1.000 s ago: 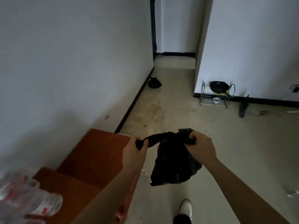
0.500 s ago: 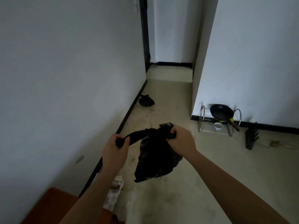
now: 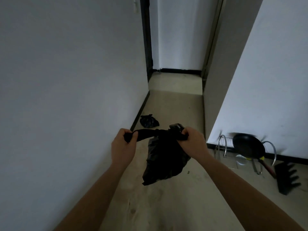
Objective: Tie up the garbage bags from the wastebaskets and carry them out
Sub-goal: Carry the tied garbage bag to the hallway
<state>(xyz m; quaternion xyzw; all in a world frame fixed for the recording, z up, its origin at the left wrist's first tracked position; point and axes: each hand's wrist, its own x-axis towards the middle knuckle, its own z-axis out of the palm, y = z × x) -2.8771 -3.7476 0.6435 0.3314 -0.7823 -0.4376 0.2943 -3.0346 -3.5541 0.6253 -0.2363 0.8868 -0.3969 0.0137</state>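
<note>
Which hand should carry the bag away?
Probably the right hand: it grips the bunched top just above the hanging garbage bag. The left hand only holds the far end of its stretched strip.

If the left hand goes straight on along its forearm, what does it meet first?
Probably the small black garbage bag on the floor ahead of the left hand; height is unclear, so it may pass above.
</note>
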